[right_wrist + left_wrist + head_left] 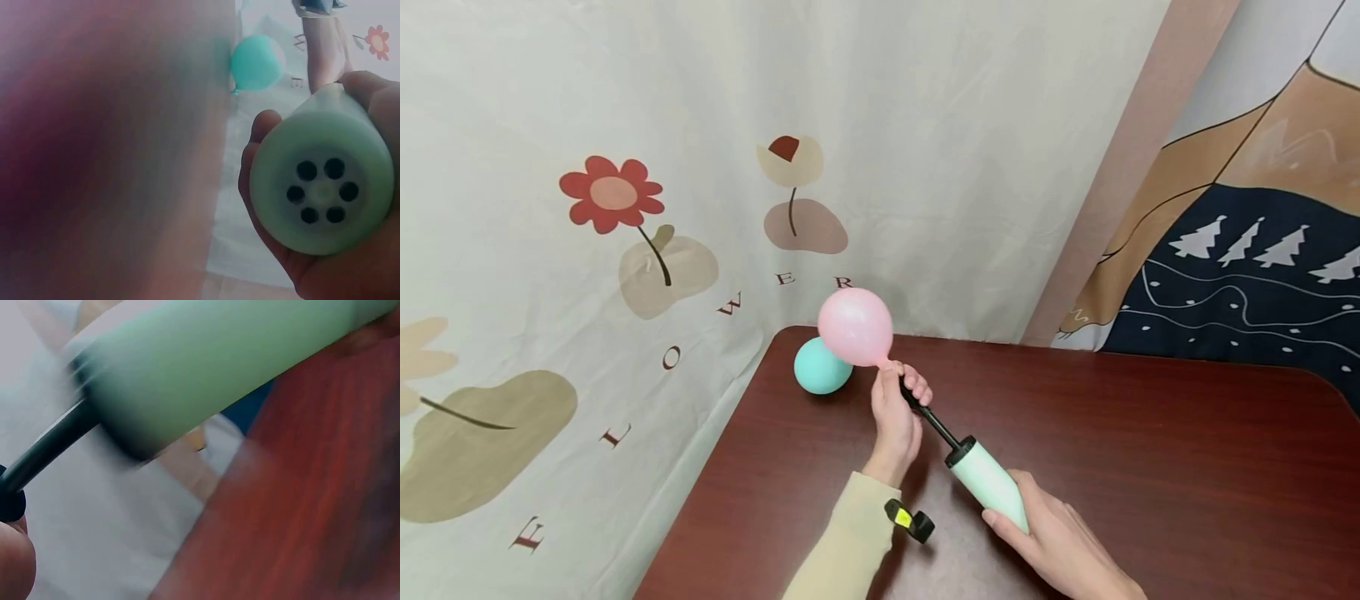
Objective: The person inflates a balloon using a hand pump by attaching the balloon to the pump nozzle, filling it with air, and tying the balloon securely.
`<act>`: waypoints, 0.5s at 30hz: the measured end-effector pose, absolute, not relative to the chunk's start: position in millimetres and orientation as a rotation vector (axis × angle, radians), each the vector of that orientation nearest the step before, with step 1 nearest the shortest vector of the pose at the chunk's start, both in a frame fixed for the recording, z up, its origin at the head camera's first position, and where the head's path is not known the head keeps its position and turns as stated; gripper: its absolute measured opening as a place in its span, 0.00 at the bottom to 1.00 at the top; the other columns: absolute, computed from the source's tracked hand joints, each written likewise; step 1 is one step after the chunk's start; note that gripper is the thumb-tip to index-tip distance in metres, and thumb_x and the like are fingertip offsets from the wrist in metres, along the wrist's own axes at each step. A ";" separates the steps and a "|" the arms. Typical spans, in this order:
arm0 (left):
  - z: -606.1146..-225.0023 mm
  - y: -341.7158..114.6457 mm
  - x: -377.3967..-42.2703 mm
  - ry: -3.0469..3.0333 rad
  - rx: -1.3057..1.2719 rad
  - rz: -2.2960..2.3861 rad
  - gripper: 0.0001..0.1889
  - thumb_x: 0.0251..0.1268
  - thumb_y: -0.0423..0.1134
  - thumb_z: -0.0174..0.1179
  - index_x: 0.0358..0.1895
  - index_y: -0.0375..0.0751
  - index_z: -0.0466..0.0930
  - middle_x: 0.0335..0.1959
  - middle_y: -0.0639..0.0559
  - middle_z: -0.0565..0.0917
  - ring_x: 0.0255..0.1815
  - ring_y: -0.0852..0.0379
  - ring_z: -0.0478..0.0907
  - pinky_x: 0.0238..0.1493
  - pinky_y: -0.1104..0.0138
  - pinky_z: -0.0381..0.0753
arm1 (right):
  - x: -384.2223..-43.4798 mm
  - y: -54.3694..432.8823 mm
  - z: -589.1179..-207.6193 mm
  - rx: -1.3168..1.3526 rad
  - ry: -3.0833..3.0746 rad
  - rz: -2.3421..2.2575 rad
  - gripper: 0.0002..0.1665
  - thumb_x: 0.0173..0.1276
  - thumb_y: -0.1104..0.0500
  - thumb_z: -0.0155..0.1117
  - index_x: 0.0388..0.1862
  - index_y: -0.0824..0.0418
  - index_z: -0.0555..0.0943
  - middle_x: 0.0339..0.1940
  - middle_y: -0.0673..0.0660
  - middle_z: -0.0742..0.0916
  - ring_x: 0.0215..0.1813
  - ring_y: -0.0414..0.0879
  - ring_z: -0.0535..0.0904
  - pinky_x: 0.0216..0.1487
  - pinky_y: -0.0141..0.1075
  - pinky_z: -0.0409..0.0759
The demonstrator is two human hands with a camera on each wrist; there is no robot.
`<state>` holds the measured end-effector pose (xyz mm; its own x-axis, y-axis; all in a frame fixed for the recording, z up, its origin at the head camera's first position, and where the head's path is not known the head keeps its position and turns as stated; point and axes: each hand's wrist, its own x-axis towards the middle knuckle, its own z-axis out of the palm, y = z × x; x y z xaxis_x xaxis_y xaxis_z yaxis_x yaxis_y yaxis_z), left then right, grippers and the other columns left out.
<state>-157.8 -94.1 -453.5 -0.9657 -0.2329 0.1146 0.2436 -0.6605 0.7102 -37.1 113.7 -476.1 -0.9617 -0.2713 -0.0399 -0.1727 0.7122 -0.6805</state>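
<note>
A hand pump with a mint-green barrel (988,482) and a black rod (942,428) slants between my hands. My left hand (898,417) grips the black end of the pump together with the neck of a pink balloon (855,327), which is round and inflated. Around the lower part of the barrel my right hand (1060,533) is wrapped. In the right wrist view the barrel's round end (322,187) faces the camera, with several dark holes. The left wrist view shows the barrel (219,362) blurred, and the rod (53,447) drawn out of it.
A tied turquoise balloon (822,367) rests near the far left corner of the dark red wooden table (1150,450). Behind the table hangs a pale curtain (962,167) with printed flowers and letters. A dark blue patterned cloth (1240,292) hangs at the right.
</note>
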 end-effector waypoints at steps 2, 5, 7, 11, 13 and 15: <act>-457.0 -85.3 -152.3 -1.166 -0.026 -2.659 0.14 0.87 0.37 0.38 0.35 0.46 0.65 0.25 0.55 0.68 0.22 0.63 0.66 0.24 0.75 0.69 | -41.4 109.8 -475.4 -0.383 2.825 -1.116 0.33 0.70 0.35 0.68 0.63 0.53 0.75 0.41 0.44 0.82 0.35 0.35 0.76 0.34 0.36 0.77; -460.8 -75.9 -146.6 -1.216 -0.040 -2.665 0.15 0.88 0.42 0.38 0.35 0.46 0.66 0.25 0.55 0.68 0.23 0.63 0.66 0.25 0.74 0.70 | -47.2 104.7 -476.5 -0.433 2.898 -1.157 0.31 0.70 0.39 0.71 0.63 0.55 0.76 0.39 0.44 0.83 0.34 0.35 0.76 0.33 0.36 0.76; -461.7 -72.6 -145.1 -1.241 -0.047 -2.661 0.17 0.89 0.46 0.38 0.35 0.47 0.66 0.25 0.55 0.69 0.23 0.63 0.67 0.25 0.74 0.70 | -49.1 102.7 -477.8 -0.452 2.926 -1.183 0.30 0.69 0.42 0.72 0.62 0.56 0.76 0.37 0.44 0.83 0.33 0.34 0.75 0.31 0.35 0.76; -461.0 -74.5 -146.9 -1.255 -0.031 -2.647 0.17 0.89 0.45 0.37 0.34 0.47 0.66 0.24 0.56 0.68 0.21 0.63 0.67 0.23 0.75 0.70 | -48.3 99.2 -478.7 -0.429 2.894 -1.234 0.29 0.69 0.42 0.72 0.62 0.54 0.77 0.37 0.43 0.83 0.34 0.33 0.76 0.33 0.35 0.77; -459.1 -77.8 -149.4 -1.249 -0.021 -2.647 0.16 0.88 0.42 0.38 0.34 0.46 0.65 0.24 0.55 0.68 0.21 0.63 0.66 0.23 0.75 0.70 | -46.6 98.7 -477.6 -0.415 2.861 -1.259 0.29 0.70 0.41 0.71 0.63 0.53 0.77 0.39 0.43 0.84 0.36 0.34 0.77 0.35 0.36 0.78; -456.4 -81.9 -152.4 -1.243 -0.002 -2.650 0.15 0.87 0.39 0.38 0.33 0.46 0.65 0.24 0.55 0.68 0.21 0.63 0.66 0.22 0.75 0.69 | -44.6 99.5 -476.1 -0.393 2.818 -1.266 0.29 0.71 0.40 0.70 0.63 0.52 0.77 0.41 0.43 0.84 0.38 0.34 0.78 0.38 0.36 0.79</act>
